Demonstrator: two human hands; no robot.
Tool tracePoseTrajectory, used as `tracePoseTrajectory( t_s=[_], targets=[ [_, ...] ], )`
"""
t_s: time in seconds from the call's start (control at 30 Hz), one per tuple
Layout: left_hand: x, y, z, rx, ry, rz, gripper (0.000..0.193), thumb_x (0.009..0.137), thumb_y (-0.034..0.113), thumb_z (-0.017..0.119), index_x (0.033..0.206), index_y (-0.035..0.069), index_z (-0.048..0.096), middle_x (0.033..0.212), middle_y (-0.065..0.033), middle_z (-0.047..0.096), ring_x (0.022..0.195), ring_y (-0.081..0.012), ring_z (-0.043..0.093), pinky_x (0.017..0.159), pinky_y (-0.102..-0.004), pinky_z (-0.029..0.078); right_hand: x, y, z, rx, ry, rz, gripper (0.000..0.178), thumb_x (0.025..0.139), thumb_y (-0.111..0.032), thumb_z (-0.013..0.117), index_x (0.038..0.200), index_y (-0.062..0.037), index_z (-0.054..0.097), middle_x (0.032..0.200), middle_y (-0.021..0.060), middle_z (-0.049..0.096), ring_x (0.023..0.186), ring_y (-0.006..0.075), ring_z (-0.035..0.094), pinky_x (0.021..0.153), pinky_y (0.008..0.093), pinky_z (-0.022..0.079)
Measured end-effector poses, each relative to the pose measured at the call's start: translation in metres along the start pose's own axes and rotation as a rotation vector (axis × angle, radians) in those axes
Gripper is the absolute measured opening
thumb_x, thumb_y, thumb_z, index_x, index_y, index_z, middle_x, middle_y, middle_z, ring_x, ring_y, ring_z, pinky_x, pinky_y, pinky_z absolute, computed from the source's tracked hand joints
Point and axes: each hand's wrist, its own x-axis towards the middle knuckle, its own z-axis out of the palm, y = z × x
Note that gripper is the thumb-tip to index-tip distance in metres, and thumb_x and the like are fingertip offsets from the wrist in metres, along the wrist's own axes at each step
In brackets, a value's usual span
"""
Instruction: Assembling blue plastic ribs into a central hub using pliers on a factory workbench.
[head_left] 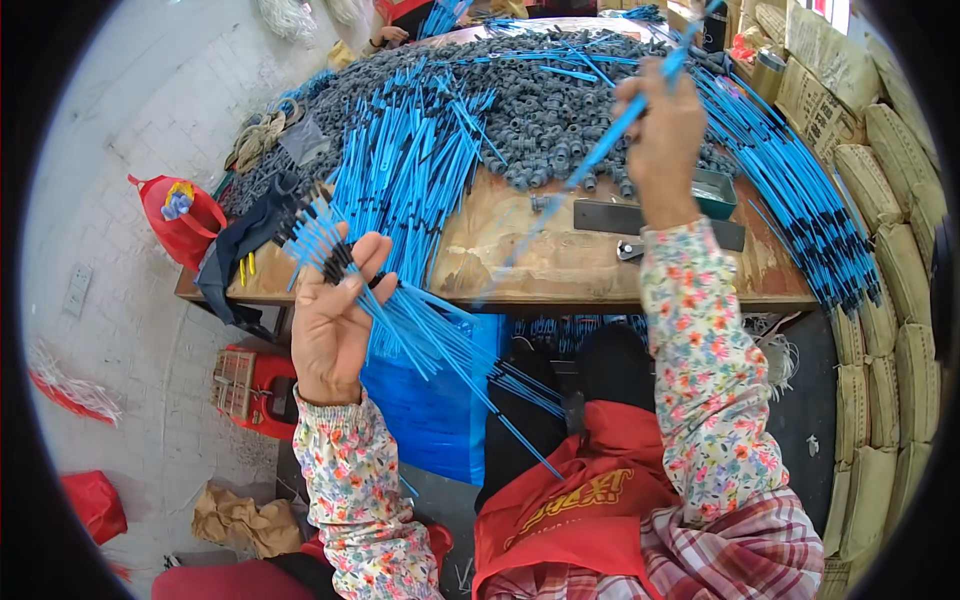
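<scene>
- Rods: we see a large loose heap, blue with black parts, on the left half of the table.
- Left hand: thumb and fingers hold a bundle of rods at the table's front edge, left of centre. Its lower ends hang in front of the table.
- Right hand: fingers are closed around a blue length above the table's right half. Motion blur hides detail; we cannot tell whether it is one rod or several.
- Done, in our judgement: the bundle is partly gathered, and a stack lies roughly aligned along the table's right side. We cannot tell whether that stack is finished.
- Left, in our judgement: most of the heap. Grey fittings also cover much of the table's far half; we cannot confirm their use.
</scene>
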Motion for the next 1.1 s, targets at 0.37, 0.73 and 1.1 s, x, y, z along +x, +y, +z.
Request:
tracePoseTrajectory(
  t_s=[0.37,0.73,1.1],
  targets=[
    [-0.009,-0.007,0.053,-0.005,0.114,0.124,0.029,0.086,0.002,0.065,0.112,0.006,0.053,0.104,-0.012,0.065,0.097,-0.0258,0.065,0.08,-0.0397,0.054,-0.152,-0.017,0.018,-0.727,-0.829,-0.262,0.02,0.084,-0.008,0.062,0.102,-0.0013,0.059,0.079,0.0194,0.061,0.071,0.04,0.06,0.059,0.0439,0.046],
    [-0.017,-0.003,0.039,0.12,0.256,0.292,0.008,0.089,0.007,0.063,0.096,0.007,0.059,0.08,-0.0021,0.061,0.071,-0.0156,0.059,0.065,-0.0331,0.051,-0.177,-0.02,0.021,-0.511,-0.938,-0.204,0.018,0.084,-0.02,0.066,0.085,-0.0029,0.059,0.072,0.0171,0.059,0.07,0.0356,0.06,0.061,0.0435,0.045],
    [0.013,0.033,0.077,0.094,-0.142,0.034,0.036,0.094,0.019,0.059,0.118,-0.006,0.049,0.102,-0.017,0.064,0.094,-0.026,0.063,0.087,-0.0377,0.051,-0.126,-0.064,-0.009,-0.458,-1.022,-0.039,0.08,0.069,-0.049,0.078,0.123,0.0013,0.046,0.108,0.0197,0.053,0.099,0.0258,0.056,0.085,0.0385,0.045]
  ],
)
